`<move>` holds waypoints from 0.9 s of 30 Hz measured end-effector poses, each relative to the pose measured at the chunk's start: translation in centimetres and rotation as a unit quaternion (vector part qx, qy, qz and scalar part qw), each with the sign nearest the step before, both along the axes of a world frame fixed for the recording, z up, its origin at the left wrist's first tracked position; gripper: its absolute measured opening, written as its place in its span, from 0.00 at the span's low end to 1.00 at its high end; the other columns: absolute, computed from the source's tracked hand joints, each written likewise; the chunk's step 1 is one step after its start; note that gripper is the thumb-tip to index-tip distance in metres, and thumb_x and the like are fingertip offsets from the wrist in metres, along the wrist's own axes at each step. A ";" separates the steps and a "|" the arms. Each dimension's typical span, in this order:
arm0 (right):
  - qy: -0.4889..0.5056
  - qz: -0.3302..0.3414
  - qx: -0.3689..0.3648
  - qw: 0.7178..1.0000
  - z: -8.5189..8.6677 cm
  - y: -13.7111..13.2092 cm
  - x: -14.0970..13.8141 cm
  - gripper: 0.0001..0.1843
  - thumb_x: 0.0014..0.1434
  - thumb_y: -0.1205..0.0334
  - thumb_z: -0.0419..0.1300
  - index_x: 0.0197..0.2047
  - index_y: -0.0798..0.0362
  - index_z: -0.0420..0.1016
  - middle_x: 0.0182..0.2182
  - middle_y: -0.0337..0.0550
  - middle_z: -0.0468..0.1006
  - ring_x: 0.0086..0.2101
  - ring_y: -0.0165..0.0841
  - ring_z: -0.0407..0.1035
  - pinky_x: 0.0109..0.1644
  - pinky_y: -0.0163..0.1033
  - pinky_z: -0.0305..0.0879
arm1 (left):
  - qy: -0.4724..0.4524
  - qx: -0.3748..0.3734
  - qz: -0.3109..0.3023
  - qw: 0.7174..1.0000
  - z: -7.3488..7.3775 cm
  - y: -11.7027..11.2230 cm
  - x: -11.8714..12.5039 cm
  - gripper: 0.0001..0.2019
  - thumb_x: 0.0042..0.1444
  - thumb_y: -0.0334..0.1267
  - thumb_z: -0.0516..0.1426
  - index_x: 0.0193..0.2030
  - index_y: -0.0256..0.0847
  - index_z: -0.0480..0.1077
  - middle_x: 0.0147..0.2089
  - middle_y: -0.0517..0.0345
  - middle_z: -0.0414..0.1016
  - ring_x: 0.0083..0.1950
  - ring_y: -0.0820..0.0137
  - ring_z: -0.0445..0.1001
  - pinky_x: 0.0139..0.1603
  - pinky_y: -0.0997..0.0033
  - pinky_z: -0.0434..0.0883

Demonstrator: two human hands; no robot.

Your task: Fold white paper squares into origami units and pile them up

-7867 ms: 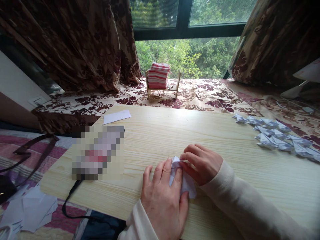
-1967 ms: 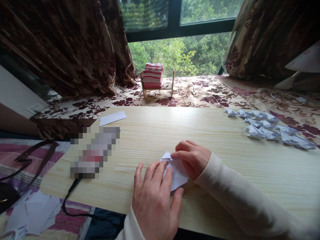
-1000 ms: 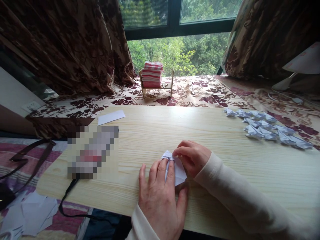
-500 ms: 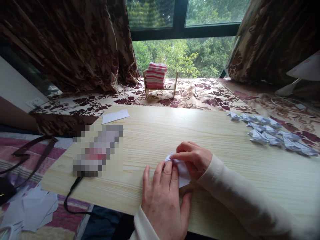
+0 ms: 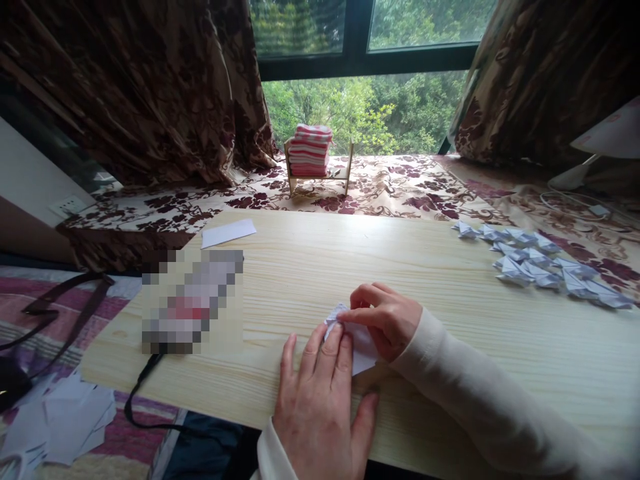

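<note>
A small folded piece of white paper lies on the pale wooden board near its front edge. My left hand rests flat on the paper's left part, fingers stretched out and pressing it down. My right hand comes in from the right, fingers curled, pinching the paper's top corner. Most of the paper is hidden under both hands.
Several folded white paper pieces lie in a heap at the board's right. A white paper slip and a blurred-out object with a black cable lie at the left. Paper scraps sit lower left; a small wooden rack with striped cloth stands on the sill.
My hands have stayed on the folded paper, shifting their fingers slightly along its top edge. The view has swayed a little.
</note>
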State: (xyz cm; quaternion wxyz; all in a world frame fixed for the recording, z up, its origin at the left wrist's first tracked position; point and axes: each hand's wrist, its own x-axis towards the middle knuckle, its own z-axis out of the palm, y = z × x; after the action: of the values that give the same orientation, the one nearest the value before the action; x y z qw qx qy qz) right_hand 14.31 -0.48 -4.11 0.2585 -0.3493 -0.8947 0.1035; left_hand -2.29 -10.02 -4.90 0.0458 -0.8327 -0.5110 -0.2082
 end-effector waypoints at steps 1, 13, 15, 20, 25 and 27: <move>-0.001 0.004 -0.004 1.000 0.0 0.0 0.1 0.15 0.54 0.71 0.54 0.39 0.46 0.79 0.31 0.45 0.71 0.32 0.33 0.63 0.34 0.37 0.64 | -0.013 0.004 0.004 1.000 0.0 0.0 -0.1 0.25 0.57 0.43 0.51 0.60 0.34 0.60 0.62 0.48 0.62 0.62 0.56 0.60 0.61 0.50 0.52; 0.053 -0.040 -0.056 0.996 -0.3 0.6 -0.5 0.15 0.47 0.74 0.55 0.34 0.50 0.79 0.30 0.44 0.73 0.31 0.32 0.66 0.35 0.36 0.62 | -0.063 0.000 0.002 0.998 1.2 1.7 -0.1 0.19 0.58 0.41 0.50 0.52 0.33 0.68 0.55 0.49 0.71 0.55 0.57 0.66 0.61 0.48 0.49; 0.013 -0.075 -0.112 0.991 0.3 1.2 -0.9 0.12 0.49 0.70 0.57 0.37 0.53 0.78 0.29 0.42 0.74 0.28 0.30 0.66 0.34 0.35 0.61 | -0.064 -0.001 -0.001 0.998 0.9 1.7 -0.2 0.19 0.58 0.41 0.49 0.52 0.34 0.69 0.55 0.48 0.71 0.56 0.57 0.65 0.62 0.47 0.47; -0.109 -0.106 -0.189 0.970 1.6 2.7 -1.7 0.13 0.46 0.68 0.62 0.39 0.54 0.75 0.22 0.35 0.70 0.23 0.26 0.60 0.27 0.32 0.54 | -0.090 0.000 -0.009 0.996 0.3 1.7 -0.4 0.19 0.58 0.43 0.49 0.52 0.35 0.68 0.55 0.48 0.70 0.57 0.57 0.64 0.63 0.47 0.44; -0.142 -0.099 -0.201 0.964 2.0 3.1 -2.0 0.07 0.46 0.67 0.63 0.32 0.55 0.74 0.24 0.37 0.71 0.24 0.27 0.61 0.28 0.32 0.54 | -0.148 -0.030 -0.020 0.988 0.9 1.9 -1.3 0.18 0.54 0.39 0.53 0.51 0.37 0.67 0.53 0.47 0.70 0.55 0.56 0.64 0.59 0.50 0.55; -0.145 -0.099 -0.203 0.963 2.1 2.8 -2.0 0.08 0.45 0.67 0.64 0.32 0.55 0.74 0.27 0.38 0.72 0.26 0.27 0.63 0.30 0.32 0.55 | -0.170 -0.045 -0.015 0.984 1.3 2.3 -1.9 0.18 0.54 0.38 0.54 0.52 0.36 0.66 0.52 0.45 0.69 0.53 0.57 0.65 0.55 0.53 0.61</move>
State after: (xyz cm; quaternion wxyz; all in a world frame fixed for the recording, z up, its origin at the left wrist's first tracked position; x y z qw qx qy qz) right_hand 12.33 2.32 -2.02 0.0583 -0.4922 -0.8439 0.2053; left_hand -4.20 -7.72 -3.60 -0.0823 -0.7939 -0.5075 -0.3247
